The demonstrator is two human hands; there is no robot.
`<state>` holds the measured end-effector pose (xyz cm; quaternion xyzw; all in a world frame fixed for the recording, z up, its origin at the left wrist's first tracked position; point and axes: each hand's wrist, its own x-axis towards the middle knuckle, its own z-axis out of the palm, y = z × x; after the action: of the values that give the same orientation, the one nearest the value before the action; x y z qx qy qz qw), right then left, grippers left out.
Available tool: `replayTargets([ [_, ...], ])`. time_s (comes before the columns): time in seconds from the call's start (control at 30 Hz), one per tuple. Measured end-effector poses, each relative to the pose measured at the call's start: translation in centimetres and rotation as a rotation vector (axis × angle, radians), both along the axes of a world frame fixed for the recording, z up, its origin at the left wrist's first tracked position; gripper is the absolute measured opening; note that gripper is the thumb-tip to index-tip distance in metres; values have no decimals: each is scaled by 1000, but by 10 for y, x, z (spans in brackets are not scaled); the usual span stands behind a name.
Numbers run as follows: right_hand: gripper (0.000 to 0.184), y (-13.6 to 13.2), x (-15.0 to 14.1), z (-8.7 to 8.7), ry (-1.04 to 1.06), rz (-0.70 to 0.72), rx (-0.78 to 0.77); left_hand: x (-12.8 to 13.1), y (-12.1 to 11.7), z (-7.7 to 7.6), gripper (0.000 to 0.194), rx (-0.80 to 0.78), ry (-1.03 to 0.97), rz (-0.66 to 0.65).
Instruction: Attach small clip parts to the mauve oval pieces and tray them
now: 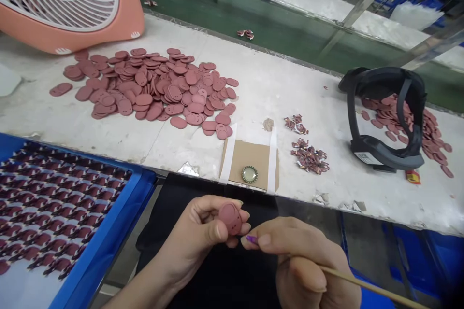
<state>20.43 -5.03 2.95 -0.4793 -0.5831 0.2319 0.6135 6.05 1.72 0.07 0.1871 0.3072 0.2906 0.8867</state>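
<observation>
My left hand [194, 236] pinches a dull red oval disc [230, 218] with small holes in it between thumb and fingers. My right hand [299, 263] grips a thin wooden stick [366, 285], and its purple tip [251, 239] sits just below the disc, close to my left fingers. Whether the tip touches the disc is hidden. Beyond my hands, a metal bottle cap [250, 174] lies on a cardboard square [250, 164] taped to the white-topped workbench [261, 77].
A large heap of red discs [145, 87] lies on the bench, with a second heap [395, 118] under a black strap-like frame [382, 116]. Small printed pieces [309, 157] lie nearby. A blue tray [108, 217] of rows of printed pieces sits left; a pink fan [65, 5] stands behind.
</observation>
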Motion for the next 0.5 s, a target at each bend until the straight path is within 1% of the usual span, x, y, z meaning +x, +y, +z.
replayTargets([
  [0.17, 31, 1, 2, -3, -68, 15, 8, -2, -2, 1, 31, 11, 52, 14],
  [0.27, 30, 4, 2, 2, -131, 8, 19, -2, -2, 1, 32, 16, 71, 25],
  [0.4, 28, 7, 1, 9, -230, -3, -9, -1, -1, 1, 31, 29, 90, 33],
  [0.5, 25, 3, 1, 5, -198, 3, -26, -1, -1, 1, 30, 26, 109, 38],
])
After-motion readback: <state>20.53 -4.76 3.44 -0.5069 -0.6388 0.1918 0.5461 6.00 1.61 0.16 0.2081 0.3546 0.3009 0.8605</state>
